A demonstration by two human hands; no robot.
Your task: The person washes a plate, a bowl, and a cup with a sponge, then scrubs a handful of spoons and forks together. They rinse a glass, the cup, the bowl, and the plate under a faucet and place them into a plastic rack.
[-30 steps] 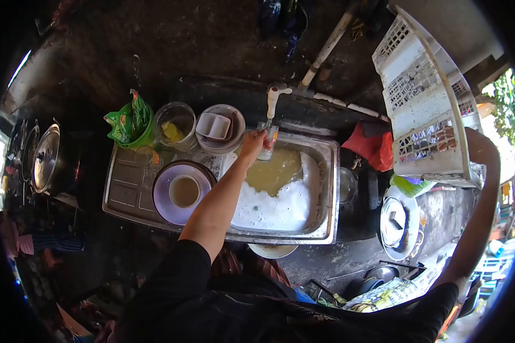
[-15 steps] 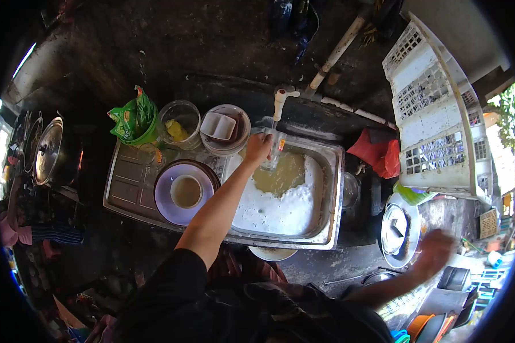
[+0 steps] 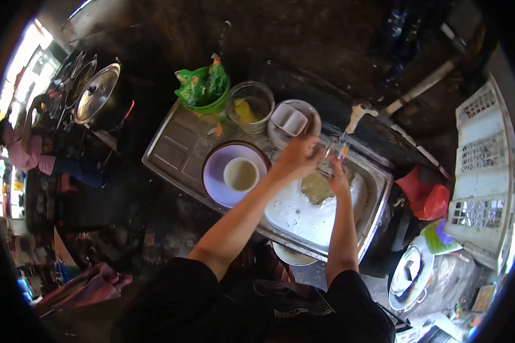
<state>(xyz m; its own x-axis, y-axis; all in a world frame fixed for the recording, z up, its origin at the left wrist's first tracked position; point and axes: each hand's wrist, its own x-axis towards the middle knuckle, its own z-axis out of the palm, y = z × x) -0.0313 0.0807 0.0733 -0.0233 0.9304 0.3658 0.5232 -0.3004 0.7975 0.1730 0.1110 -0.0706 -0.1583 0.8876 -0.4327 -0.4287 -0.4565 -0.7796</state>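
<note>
A clear drinking glass (image 3: 342,151) with a small orange-and-red label is tilted under the tap (image 3: 357,117), over the sink's back edge. My left hand (image 3: 296,159) is closed at the glass's left side, its fingers bent and partly blurred. From below, my right hand (image 3: 339,178) has its fingers around the same glass. The metal sink (image 3: 377,200) beneath them holds cloudy water with thick white suds (image 3: 303,220). Left of my left wrist, a cream bowl (image 3: 241,174) sits inside a lilac basin (image 3: 214,171) on the drainboard (image 3: 174,143).
Behind the drainboard stand a green bucket (image 3: 209,106) with green packets, a clear tub (image 3: 252,91) and stacked bowls (image 3: 274,134). A red bag (image 3: 426,197) and white crate (image 3: 478,171) are at right. A person (image 3: 31,151) is far left, near a large lidded pot (image 3: 97,94).
My right hand has come from the far right to the glass, joining my left hand there. The camera view has turned, shifting the sink rightward and tilting it.
</note>
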